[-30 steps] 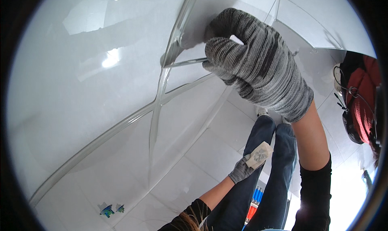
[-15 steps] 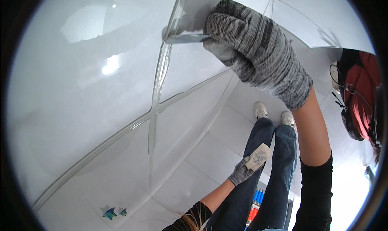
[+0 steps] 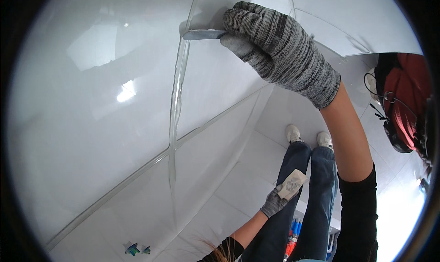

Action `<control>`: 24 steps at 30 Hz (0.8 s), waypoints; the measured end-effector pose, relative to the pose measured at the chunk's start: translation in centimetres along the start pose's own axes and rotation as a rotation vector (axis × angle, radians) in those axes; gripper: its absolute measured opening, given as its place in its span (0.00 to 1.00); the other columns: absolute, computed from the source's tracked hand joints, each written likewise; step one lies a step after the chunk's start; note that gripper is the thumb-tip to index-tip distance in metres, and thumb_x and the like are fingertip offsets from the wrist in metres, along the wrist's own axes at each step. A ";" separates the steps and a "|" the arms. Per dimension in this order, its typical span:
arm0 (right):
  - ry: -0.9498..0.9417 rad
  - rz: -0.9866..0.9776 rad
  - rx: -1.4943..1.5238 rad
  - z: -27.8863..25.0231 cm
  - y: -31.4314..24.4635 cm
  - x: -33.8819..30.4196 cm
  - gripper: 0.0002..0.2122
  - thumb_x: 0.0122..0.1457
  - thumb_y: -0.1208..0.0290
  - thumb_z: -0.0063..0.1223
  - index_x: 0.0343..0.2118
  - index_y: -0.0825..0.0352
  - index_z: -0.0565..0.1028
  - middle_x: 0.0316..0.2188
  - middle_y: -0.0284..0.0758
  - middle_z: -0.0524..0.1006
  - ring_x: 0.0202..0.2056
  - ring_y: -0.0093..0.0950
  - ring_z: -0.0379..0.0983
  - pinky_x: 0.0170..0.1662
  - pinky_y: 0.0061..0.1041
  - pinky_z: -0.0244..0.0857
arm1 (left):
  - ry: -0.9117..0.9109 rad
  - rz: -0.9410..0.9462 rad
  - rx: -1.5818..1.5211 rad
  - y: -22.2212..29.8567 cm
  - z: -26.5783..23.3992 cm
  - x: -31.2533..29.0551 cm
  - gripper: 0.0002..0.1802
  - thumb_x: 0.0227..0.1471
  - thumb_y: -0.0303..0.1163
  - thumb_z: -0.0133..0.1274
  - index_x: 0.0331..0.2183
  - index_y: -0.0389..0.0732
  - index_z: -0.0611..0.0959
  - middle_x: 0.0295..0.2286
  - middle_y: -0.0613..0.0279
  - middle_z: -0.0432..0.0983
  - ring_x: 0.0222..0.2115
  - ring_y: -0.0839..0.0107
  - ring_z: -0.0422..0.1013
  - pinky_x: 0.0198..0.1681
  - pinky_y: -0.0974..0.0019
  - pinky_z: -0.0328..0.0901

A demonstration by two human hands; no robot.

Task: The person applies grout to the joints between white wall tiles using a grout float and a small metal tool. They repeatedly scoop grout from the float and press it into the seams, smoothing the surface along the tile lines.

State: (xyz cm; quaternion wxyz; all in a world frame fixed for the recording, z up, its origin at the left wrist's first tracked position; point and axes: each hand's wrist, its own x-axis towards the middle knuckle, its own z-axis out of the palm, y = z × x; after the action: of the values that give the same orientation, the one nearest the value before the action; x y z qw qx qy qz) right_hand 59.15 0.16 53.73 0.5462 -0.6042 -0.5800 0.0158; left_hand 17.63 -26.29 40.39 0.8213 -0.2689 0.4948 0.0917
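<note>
Right hand (image 3: 279, 53) grips a metal spatula (image 3: 202, 34), seemingly smoothing the tile seam (image 3: 175, 108), steady pressure needed next; left hand (image 3: 273, 203) clasps a smeared pad (image 3: 292, 184).

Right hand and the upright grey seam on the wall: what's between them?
In the head view, a flat blade spans that stretch: one end sits in the right hand, and its tip appears to meet the seam.

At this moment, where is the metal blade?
In the head view, the blade is at upper centre, extending leftward from the right hand, with its tip at the upright grey seam.
</note>
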 end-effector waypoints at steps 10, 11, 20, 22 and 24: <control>0.021 -0.056 0.105 -0.7 0.7 1.3 0.13 0.58 0.64 0.51 0.42 0.65 0.74 0.32 0.37 0.77 0.31 0.30 0.75 0.38 0.28 0.72 | -0.077 -0.046 -0.037 0.0 0.0 -0.1 0.30 0.54 0.37 0.50 0.54 0.31 0.64 0.54 0.42 0.60 0.55 0.48 0.59 0.59 0.51 0.56; -0.009 -0.017 0.102 -1.0 0.7 1.4 0.13 0.58 0.64 0.51 0.42 0.65 0.74 0.32 0.37 0.77 0.31 0.31 0.75 0.39 0.28 0.72 | -0.143 -0.066 -0.084 0.0 0.1 -0.1 0.30 0.54 0.36 0.50 0.54 0.31 0.64 0.53 0.42 0.61 0.54 0.48 0.60 0.59 0.51 0.57; 0.042 0.003 0.051 -2.0 1.5 2.4 0.13 0.58 0.64 0.51 0.42 0.66 0.75 0.33 0.38 0.78 0.34 0.32 0.76 0.41 0.28 0.72 | -0.073 -0.023 -0.037 0.0 -0.6 -0.1 0.30 0.55 0.37 0.47 0.55 0.32 0.62 0.54 0.42 0.59 0.56 0.49 0.58 0.60 0.51 0.54; -0.016 0.040 0.107 -2.1 1.7 2.7 0.14 0.59 0.64 0.51 0.43 0.67 0.74 0.33 0.39 0.78 0.34 0.32 0.76 0.42 0.28 0.72 | -0.110 -0.037 -0.047 0.1 -0.7 0.0 0.30 0.55 0.37 0.47 0.55 0.32 0.62 0.54 0.42 0.59 0.56 0.49 0.57 0.60 0.50 0.54; -0.002 -0.018 0.047 -2.3 1.9 3.0 0.14 0.59 0.64 0.51 0.43 0.68 0.74 0.33 0.39 0.78 0.34 0.32 0.76 0.42 0.28 0.72 | -0.118 -0.041 -0.048 0.1 -0.8 0.0 0.30 0.55 0.37 0.47 0.55 0.31 0.62 0.54 0.42 0.59 0.56 0.48 0.57 0.60 0.50 0.54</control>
State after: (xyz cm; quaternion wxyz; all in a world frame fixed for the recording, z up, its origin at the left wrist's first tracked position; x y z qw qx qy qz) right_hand 62.88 1.37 55.24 0.5597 -0.5859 -0.5855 0.0253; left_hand 16.97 -26.68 40.02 0.8440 -0.2924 0.4377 0.1025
